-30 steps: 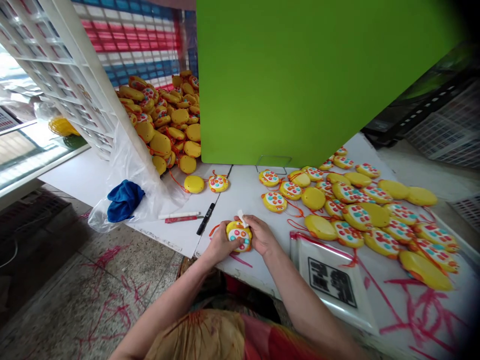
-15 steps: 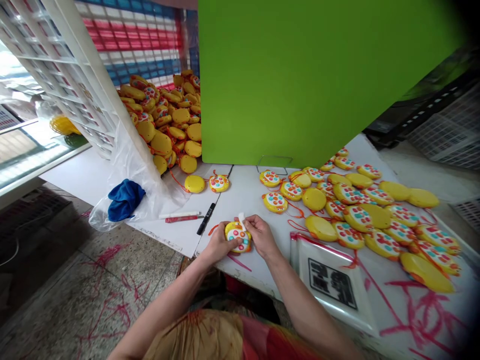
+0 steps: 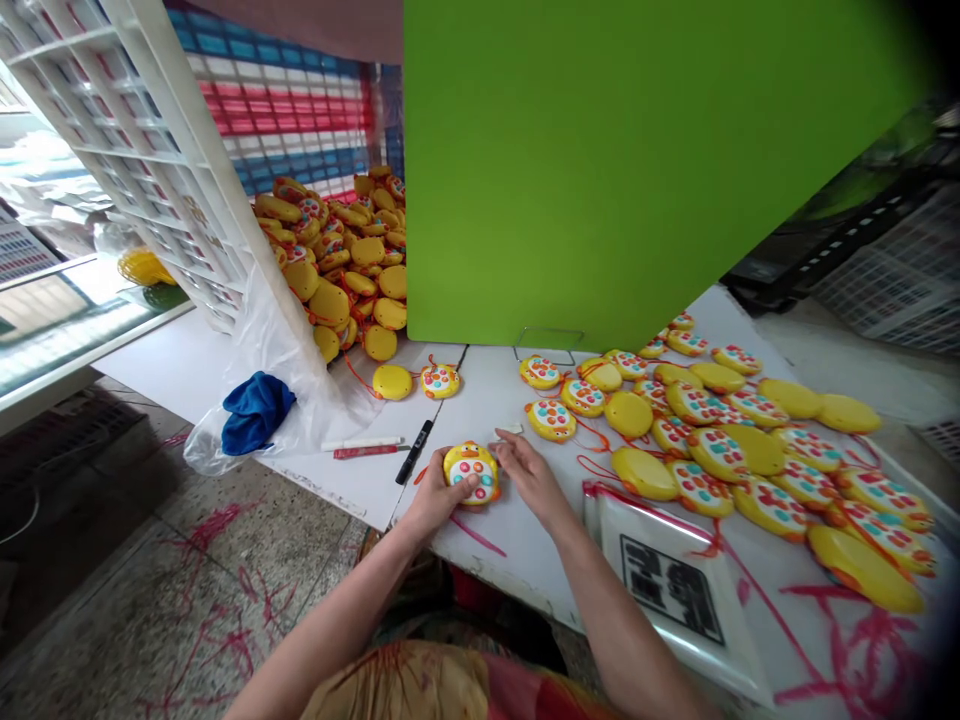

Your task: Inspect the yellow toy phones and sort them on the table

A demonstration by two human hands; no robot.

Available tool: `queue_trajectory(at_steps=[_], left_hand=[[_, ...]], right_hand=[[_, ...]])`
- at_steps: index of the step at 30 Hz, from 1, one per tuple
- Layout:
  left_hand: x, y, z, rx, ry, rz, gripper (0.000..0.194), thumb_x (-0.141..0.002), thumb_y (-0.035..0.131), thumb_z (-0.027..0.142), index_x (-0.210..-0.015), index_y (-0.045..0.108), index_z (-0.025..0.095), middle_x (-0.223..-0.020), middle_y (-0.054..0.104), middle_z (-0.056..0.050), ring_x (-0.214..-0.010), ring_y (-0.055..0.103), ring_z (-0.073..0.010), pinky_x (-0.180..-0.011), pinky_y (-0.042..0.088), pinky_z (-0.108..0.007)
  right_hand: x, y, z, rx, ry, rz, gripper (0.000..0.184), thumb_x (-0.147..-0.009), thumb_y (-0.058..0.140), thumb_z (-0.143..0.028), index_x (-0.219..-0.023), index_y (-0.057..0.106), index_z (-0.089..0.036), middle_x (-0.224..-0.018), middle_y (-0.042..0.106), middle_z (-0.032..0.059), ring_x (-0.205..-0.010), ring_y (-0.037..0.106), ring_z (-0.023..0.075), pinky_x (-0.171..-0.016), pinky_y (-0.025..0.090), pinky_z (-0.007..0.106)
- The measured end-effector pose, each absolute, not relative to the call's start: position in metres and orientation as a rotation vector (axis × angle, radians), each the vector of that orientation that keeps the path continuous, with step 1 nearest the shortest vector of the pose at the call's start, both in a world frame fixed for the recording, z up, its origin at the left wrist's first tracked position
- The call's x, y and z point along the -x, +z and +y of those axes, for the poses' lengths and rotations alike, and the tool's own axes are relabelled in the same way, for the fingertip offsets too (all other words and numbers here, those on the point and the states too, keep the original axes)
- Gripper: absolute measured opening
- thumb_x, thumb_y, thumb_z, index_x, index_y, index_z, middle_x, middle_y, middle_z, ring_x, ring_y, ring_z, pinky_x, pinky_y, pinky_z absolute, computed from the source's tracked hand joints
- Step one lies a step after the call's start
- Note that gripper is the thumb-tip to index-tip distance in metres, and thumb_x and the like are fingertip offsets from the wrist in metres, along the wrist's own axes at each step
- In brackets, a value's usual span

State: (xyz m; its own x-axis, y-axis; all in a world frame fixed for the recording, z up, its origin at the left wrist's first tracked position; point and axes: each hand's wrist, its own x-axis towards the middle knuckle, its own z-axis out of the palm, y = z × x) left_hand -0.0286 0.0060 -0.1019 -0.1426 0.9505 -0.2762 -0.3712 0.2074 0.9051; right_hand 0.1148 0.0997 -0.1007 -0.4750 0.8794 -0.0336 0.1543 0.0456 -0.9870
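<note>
The left hand (image 3: pixel 437 492) grips a small round yellow toy (image 3: pixel 471 471) at the near edge of the white table (image 3: pixel 495 395), with the thumb on its coloured button face and the fingers closed around its left rim. The right hand (image 3: pixel 527 473) lies just beside the toy on its right, fingers loosely spread and holding nothing, the fingertips near the toy's upper right rim; a small white scrap (image 3: pixel 512 428) lies on the table just beyond them. The toy looks like a hard plastic shell, so I judge it light and stiff, a little smooth on the domed back, and not very fragile; the soft-looking buttons may give under pressure, so the rim is the better place to take hold of it. An orange cord shows at its left side and could catch on something. To the left lie a black marker (image 3: pixel 414 451) and 2 pens (image 3: pixel 364 447). On the right many same toys are spread (image 3: pixel 720 430), some face up, some face down, and a bigger heap (image 3: pixel 345 260) sits behind, beside a green board (image 3: pixel 637 160). A flat plastic bag with a black label (image 3: pixel 667 570) lies to the near right.
</note>
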Motion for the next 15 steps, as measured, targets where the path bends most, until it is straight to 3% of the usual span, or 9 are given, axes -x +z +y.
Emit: queue_trajectory(at_steps=[2, 5, 9, 12, 15], left_hand=[[0.027, -0.097, 0.011, -0.708, 1.321, 1.161, 0.059, -0.077, 0.06, 0.047, -0.122, 0.032, 0.021, -0.116, 0.054, -0.011, -0.087, 0.064, -0.0203, -0.063, 0.057, -0.034], [0.025, -0.089, 0.022, -0.909, 1.249, 1.166, 0.059, -0.084, 0.05, 0.048, -0.131, 0.028, 0.02, -0.122, 0.05, -0.014, -0.092, 0.062, -0.0207, -0.067, 0.056, -0.034], [0.036, -0.08, 0.045, -1.324, 1.187, 1.352, 0.059, -0.086, 0.047, 0.045, -0.135, 0.03, 0.016, -0.128, 0.045, -0.017, -0.103, 0.056, -0.0226, -0.084, 0.051, -0.039], [0.059, -0.074, 0.074, -1.688, 1.184, 1.639, 0.052, -0.084, 0.052, 0.04, -0.13, 0.04, 0.018, -0.131, 0.043, -0.016, -0.12, 0.044, -0.0262, -0.102, 0.037, -0.045], [0.087, -0.074, 0.108, -1.838, 1.056, 1.95, 0.059, -0.075, 0.064, 0.034, -0.128, 0.043, 0.018, -0.139, 0.035, -0.017, -0.132, 0.027, -0.0323, -0.109, 0.02, -0.051]], right_hand=[[-0.116, -0.101, 0.09, 0.968, 1.712, -1.633, 0.058, -0.081, 0.055, -0.048, -0.132, 0.041, -0.023, -0.102, 0.065, 0.0058, -0.091, 0.062, 0.0212, -0.084, 0.049, 0.038], [-0.122, -0.1, 0.089, 0.967, 1.731, -1.565, 0.066, -0.08, 0.058, -0.045, -0.138, 0.032, -0.025, -0.096, 0.065, 0.0028, -0.085, 0.062, 0.0191, -0.079, 0.05, 0.035], [-0.142, -0.094, 0.114, 1.123, 1.502, -1.528, 0.06, -0.075, 0.064, -0.045, -0.129, 0.047, -0.025, -0.098, 0.065, 0.0041, -0.087, 0.062, 0.0205, -0.077, 0.051, 0.035], [-0.162, -0.089, 0.14, 1.172, 1.232, -1.238, 0.052, -0.072, 0.066, -0.048, -0.116, 0.055, -0.023, -0.105, 0.064, 0.0061, -0.089, 0.061, 0.0204, -0.075, 0.052, 0.034], [-0.176, -0.09, 0.153, 1.061, 1.1, -0.846, 0.056, -0.072, 0.066, -0.048, -0.12, 0.048, -0.024, -0.1, 0.064, 0.0033, -0.079, 0.063, 0.0158, -0.076, 0.053, 0.036]])
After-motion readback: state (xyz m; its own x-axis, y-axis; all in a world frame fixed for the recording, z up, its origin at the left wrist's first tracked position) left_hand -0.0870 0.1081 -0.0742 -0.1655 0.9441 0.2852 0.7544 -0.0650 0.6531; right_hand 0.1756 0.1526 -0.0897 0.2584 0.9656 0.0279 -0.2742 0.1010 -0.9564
